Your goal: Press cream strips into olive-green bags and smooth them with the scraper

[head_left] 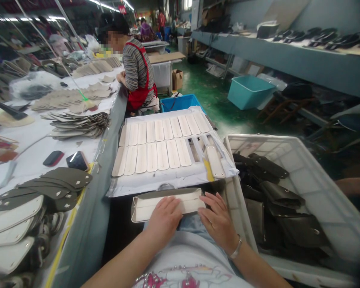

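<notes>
Across my lap lies a dark bag (142,208) with a long cream base panel facing up and folded corners at its ends. My left hand (167,214) rests flat on the middle of that panel, fingers stretched out. At the bag's right end is my right hand (216,220), its fingers apart and touching or close to the corner. Just beyond, a white-covered board (156,184) carries two rows of cream strips (159,131). A single strip with metal studs at its ends (215,162) lies separately on the board's right side.
On my right stands a white plastic crate (264,138) with several dark bags (300,230). The left bench holds stacked dark flaps (52,184), white pieces (13,224) and two small blocks (78,161). A person in a red apron (139,86) works ahead, near a blue bin (183,102).
</notes>
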### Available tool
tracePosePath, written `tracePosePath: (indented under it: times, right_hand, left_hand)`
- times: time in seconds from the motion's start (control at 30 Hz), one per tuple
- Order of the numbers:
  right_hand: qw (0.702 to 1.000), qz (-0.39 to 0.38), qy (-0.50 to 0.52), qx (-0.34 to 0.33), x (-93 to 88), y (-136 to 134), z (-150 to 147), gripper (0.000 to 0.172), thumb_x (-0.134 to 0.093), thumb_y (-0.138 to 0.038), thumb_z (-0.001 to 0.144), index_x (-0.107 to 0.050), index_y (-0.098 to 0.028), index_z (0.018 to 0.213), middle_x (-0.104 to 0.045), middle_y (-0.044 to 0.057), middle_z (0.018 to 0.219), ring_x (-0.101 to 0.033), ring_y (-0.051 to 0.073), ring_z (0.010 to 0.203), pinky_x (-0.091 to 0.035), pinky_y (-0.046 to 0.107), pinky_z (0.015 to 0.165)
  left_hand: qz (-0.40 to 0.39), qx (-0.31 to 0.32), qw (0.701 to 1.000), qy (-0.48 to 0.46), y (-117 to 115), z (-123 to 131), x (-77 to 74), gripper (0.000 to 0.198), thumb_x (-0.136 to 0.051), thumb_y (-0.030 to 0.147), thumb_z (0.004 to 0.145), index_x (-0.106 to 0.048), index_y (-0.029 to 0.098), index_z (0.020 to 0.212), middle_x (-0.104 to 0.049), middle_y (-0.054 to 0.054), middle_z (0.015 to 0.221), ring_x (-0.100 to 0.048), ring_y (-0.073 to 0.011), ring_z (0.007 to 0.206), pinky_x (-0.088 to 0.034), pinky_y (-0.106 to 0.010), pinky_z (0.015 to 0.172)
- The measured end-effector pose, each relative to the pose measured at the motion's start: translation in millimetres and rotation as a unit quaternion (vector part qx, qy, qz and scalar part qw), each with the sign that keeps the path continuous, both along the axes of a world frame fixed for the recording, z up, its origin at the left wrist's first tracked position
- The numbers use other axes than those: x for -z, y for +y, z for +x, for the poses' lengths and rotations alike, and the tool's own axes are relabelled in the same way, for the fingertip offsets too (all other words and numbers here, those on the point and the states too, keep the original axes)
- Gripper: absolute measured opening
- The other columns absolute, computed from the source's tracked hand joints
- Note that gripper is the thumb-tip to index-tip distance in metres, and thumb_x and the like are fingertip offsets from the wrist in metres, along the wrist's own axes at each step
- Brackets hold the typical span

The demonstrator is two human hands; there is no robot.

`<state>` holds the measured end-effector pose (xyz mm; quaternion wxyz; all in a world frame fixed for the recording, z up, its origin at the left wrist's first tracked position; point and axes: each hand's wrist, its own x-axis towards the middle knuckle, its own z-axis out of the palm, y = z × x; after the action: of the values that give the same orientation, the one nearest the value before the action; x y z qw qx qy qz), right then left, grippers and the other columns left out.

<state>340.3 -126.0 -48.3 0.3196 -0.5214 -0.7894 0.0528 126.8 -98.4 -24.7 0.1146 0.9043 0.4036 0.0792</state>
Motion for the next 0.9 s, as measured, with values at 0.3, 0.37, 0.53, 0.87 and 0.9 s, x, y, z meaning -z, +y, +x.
tracePosePath:
  times: [0.3,0.37,0.53,0.87,0.9]
  right_hand:
    - [0.997,-0.020,0.042,0.069,5.4,-2.3,-13.8,0.012,-0.050,-0.017,0.081,-0.061,-0.021,0.078,-0.051,0.007,0.124,-0.038,0.024,0.123,-0.027,0.049,0.104]
    - [0.987,-0.072,0.091,0.110,8.1,-1.4,-17.6,0.007,-0.050,-0.021,0.080,-0.057,-0.019,0.081,-0.041,0.011,0.132,-0.036,0.026,0.124,-0.032,0.047,0.101]
    - [0.915,-0.196,0.238,0.259,16.1,0.3,-21.8,0.035,-0.062,-0.034,0.068,-0.046,-0.018,0.095,-0.052,0.014,0.115,-0.051,0.025,0.106,-0.043,0.041,0.088]
    - [0.658,-0.574,0.452,0.181,-7.9,-5.0,-52.0,0.045,-0.036,-0.047,0.085,-0.049,-0.016,0.056,-0.045,-0.004,0.039,-0.037,0.006,0.028,-0.021,0.019,0.031]
    - [0.651,-0.577,0.459,0.182,-9.0,-5.6,-57.7,0.044,-0.036,-0.047,0.085,-0.051,-0.015,0.058,-0.047,-0.003,0.040,-0.040,0.006,0.028,-0.023,0.019,0.032]
  left_hand:
    - [-0.010,-0.059,0.998,-0.026,1.2,13.3,-6.6,0.013,-0.049,0.013,0.081,-0.059,0.021,0.085,-0.055,-0.004,0.114,-0.043,-0.0228,0.110,-0.035,-0.039,0.097]
    - [-0.021,-0.083,0.996,-0.012,2.5,17.6,-10.2,0.012,-0.050,0.014,0.080,-0.059,0.020,0.083,-0.054,-0.004,0.112,-0.044,-0.0231,0.107,-0.038,-0.039,0.092]
    - [-0.040,-0.110,0.993,0.013,6.4,22.0,-18.0,0.008,-0.052,0.019,0.080,-0.059,0.022,0.079,-0.054,-0.003,0.111,-0.045,-0.0239,0.103,-0.038,-0.039,0.085]
    - [-0.067,-0.121,0.990,0.010,13.4,18.5,-20.0,0.005,-0.056,0.020,0.076,-0.057,0.019,0.081,-0.052,-0.004,0.110,-0.044,-0.0245,0.102,-0.038,-0.040,0.083]
    - [-0.071,-0.121,0.990,0.008,13.6,17.6,-19.8,0.005,-0.056,0.020,0.076,-0.057,0.019,0.081,-0.053,-0.005,0.110,-0.044,-0.0248,0.102,-0.038,-0.040,0.083]
